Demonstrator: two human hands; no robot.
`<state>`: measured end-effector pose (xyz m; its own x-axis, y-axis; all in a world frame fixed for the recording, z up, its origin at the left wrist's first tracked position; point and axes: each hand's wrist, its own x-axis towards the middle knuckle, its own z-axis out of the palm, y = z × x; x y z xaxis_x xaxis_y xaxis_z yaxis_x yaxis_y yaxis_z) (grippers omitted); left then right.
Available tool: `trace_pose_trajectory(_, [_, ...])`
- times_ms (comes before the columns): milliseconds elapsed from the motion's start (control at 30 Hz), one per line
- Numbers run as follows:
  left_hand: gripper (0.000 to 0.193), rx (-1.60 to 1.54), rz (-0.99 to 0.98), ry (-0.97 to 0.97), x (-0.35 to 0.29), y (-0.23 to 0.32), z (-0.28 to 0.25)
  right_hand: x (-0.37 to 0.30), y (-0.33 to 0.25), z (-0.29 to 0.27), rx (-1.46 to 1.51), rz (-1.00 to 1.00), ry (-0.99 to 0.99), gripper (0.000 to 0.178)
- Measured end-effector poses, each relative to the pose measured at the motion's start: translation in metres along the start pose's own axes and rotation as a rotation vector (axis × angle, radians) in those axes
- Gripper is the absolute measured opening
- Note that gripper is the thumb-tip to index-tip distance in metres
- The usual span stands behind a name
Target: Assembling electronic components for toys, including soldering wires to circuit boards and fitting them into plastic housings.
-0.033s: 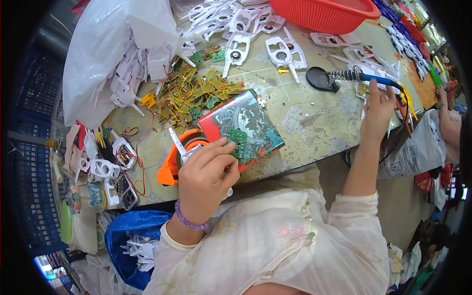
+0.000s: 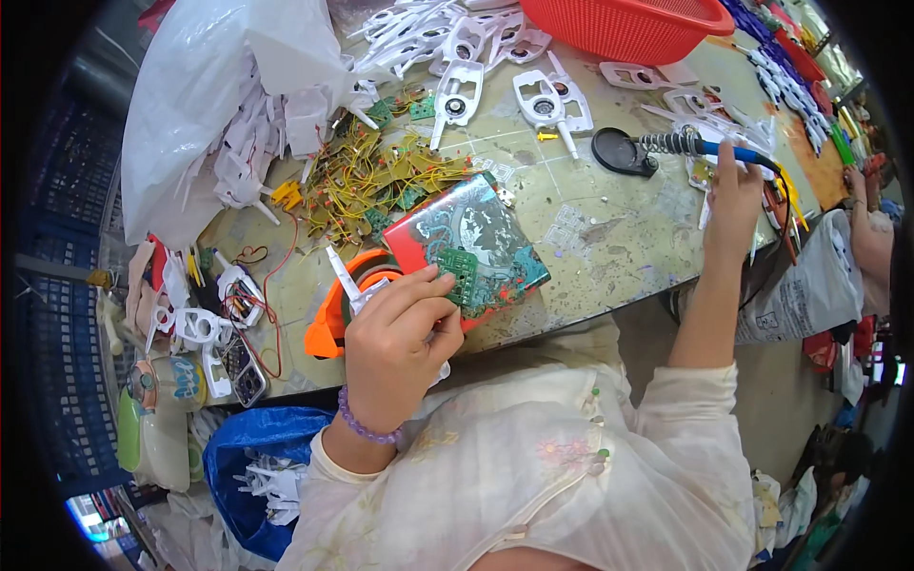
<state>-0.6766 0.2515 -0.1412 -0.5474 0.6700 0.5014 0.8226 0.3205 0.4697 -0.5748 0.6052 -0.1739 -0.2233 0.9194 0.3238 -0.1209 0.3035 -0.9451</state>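
Between the thumb and fingers of my left hand (image 2: 400,328), a small green circuit board (image 2: 458,276) is pinched above a worn red-and-dark box (image 2: 490,233). A white plastic piece with a pointed stem (image 2: 343,271) shows beside that hand, over an orange object (image 2: 328,319); its lower part is hidden. At the right, my right hand (image 2: 731,205) has its fingers on the blue handle of a soldering iron (image 2: 738,154). The iron's tip end is inside the coil of a round black stand (image 2: 619,152). My right thumb is mostly hidden.
Yellow-wired circuit boards (image 2: 381,176) lie in a heap behind the box. White plastic housings (image 2: 459,95) spread along the back, near a red basket (image 2: 628,24). A white plastic bag (image 2: 190,114) stands left; a blue bag (image 2: 248,466) hangs below the table's edge.
My right hand has shifted slightly up, its finger farther over the soldering iron's handle. The left hand and the circuit board stay where they were.
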Motion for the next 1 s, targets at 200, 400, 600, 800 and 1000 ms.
trace_pose_trajectory(200, [0.012, -0.055, 0.000, 0.007, 0.007, -0.002, 0.002, 0.026, -0.030, -0.050, -0.275, -0.092, 0.198, 0.035])
trace_pose_trajectory(400, [0.014, -0.057, 0.009, 0.016, 0.006, -0.003, 0.000, -0.045, -0.060, -0.103, 0.011, -0.516, 0.181, 0.023])
trace_pose_trajectory(600, [0.012, -0.037, 0.001, 0.000, 0.001, -0.006, -0.002, -0.141, -0.060, -0.024, 0.334, -0.538, -0.474, 0.031])
trace_pose_trajectory(800, [0.013, -0.038, -0.017, -0.008, 0.003, -0.003, 0.000, -0.149, -0.052, -0.014, 0.411, -0.601, -0.674, 0.026])
trace_pose_trajectory(1000, [0.014, -0.040, -0.044, -0.003, 0.002, -0.001, -0.002, -0.151, -0.050, -0.008, 0.367, -0.617, -0.685, 0.023])
